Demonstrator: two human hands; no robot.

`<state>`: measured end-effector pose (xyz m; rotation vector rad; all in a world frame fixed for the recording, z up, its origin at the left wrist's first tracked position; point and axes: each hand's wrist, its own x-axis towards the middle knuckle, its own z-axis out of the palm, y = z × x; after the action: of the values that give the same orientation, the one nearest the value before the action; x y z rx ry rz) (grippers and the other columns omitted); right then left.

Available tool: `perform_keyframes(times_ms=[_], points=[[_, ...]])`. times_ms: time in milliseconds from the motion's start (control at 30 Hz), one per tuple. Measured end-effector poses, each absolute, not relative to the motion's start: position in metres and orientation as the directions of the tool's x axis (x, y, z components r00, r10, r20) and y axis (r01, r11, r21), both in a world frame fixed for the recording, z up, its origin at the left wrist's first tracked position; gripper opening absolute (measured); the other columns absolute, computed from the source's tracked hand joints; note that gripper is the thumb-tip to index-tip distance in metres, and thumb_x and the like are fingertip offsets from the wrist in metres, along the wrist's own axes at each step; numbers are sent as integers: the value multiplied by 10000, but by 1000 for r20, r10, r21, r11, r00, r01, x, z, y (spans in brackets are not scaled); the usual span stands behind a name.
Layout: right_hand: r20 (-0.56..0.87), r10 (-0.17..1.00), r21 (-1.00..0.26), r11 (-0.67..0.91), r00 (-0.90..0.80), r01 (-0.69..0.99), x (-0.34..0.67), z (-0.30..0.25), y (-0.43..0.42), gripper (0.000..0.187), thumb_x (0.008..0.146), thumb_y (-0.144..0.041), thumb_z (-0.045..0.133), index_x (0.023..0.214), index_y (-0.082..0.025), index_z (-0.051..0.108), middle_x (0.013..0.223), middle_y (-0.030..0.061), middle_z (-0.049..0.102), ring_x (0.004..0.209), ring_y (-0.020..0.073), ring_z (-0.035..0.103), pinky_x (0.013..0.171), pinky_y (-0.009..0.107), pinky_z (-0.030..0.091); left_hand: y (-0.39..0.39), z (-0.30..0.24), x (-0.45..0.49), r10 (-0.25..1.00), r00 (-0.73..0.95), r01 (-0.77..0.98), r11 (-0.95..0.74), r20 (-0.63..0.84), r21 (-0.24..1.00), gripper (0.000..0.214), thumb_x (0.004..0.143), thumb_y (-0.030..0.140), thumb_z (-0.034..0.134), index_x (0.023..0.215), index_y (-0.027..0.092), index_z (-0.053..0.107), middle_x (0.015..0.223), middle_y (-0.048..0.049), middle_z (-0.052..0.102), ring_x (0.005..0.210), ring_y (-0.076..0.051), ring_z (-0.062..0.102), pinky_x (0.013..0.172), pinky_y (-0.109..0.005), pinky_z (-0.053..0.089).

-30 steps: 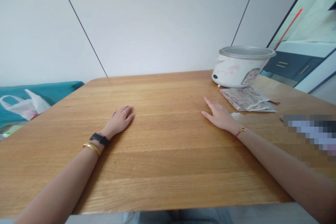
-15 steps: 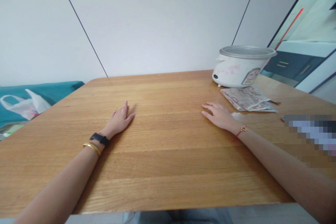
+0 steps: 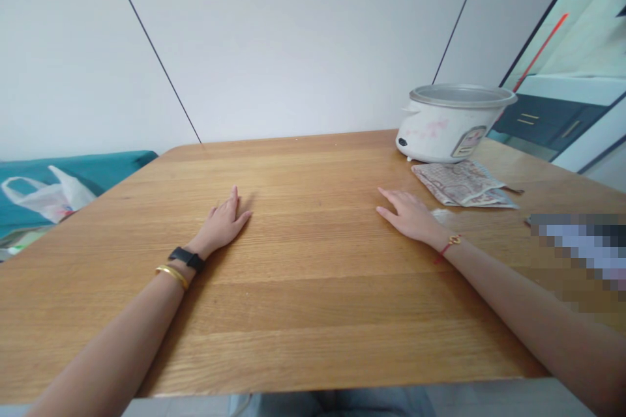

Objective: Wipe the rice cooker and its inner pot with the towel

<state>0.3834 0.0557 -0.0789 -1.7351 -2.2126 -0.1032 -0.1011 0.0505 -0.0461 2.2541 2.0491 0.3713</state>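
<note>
Wooden table [image 3: 293,339] spans the view; at its far right stands a white cooker pot [image 3: 437,130], a folded patterned cloth [image 3: 460,184] just in front, near the right hand [image 3: 408,216]. Left hand [image 3: 222,225] well apart from it, both palm-down at the tabletop, gripping nothing, fingers loosely extended, thumbs parted; black watch band [image 3: 186,258] on left wrist, thin red cord [image 3: 445,249] on right.
</note>
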Motion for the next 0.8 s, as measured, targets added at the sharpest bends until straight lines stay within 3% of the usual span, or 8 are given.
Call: perform_keyframes(times_ms=[167,267,333,500,633,667,733,800], points=[[311,933,-156,241,-184,958,381,-76,54,687,980,-537,386,1551,-155,387,1460,169,558,1356,350,511,1144,536,397,52,-46,-102,987,101,979,-121,125,165,819,982,528,319,1604,29,133,1587,-222,391,1469,-334,380,1198,-486,287],[326,931,-161,225,-164,961,381,-78,55,709,975,-537,401,1572,-159,344,1441,171,572,1347,344,521,1129,529,415,51,-48,-100,988,106,988,-118,110,104,711,996,519,279,1559,89,331,1599,-173,393,1486,-313,352,1208,-491,272],[318,929,-145,245,-189,959,381,-80,55,660,983,-520,391,1541,-169,408,1449,159,567,1358,330,511,1140,522,406,50,-50,-99,989,98,992,-106,107,72,647,1005,512,254,1495,138,453,1596,-141,410,1488,-297,351,1209,-498,271],[259,917,-79,334,-304,939,383,-65,59,456,971,-483,440,1171,-201,736,1452,145,565,1370,325,493,1138,548,392,51,-45,-101,989,119,992,-122,93,34,648,1012,502,223,1525,153,411,1600,-148,399,1490,-303,345,1197,-529,290],[75,928,5,365,-364,931,393,2,82,371,939,-491,534,806,-256,787,1380,62,639,1309,361,536,1136,671,280,62,-27,-102,982,176,984,-178,-65,-27,655,981,534,292,1489,165,478,1592,-163,406,1459,-364,383,1151,-609,322],[127,943,28,306,-307,952,400,24,92,357,955,-469,523,856,-255,791,1362,67,651,1286,361,549,1123,693,259,64,-24,-100,980,177,984,-179,-91,-14,668,976,557,297,1502,182,465,1606,-159,384,1466,-373,370,1147,-637,308],[427,887,86,153,-175,985,422,64,116,349,959,-445,555,1149,-219,742,1465,131,562,1352,383,470,1105,708,212,66,-23,-96,979,180,983,-177,-94,45,684,987,578,253,1553,222,394,1643,-139,320,1502,-364,309,1154,-671,264],[628,777,97,-32,-37,995,452,93,140,594,924,-528,612,1364,-129,603,1544,230,437,1439,436,318,1071,711,177,63,-29,-90,983,177,981,-173,-44,84,681,1001,571,203,1586,247,333,1661,-119,282,1527,-346,257,1162,-687,226]])
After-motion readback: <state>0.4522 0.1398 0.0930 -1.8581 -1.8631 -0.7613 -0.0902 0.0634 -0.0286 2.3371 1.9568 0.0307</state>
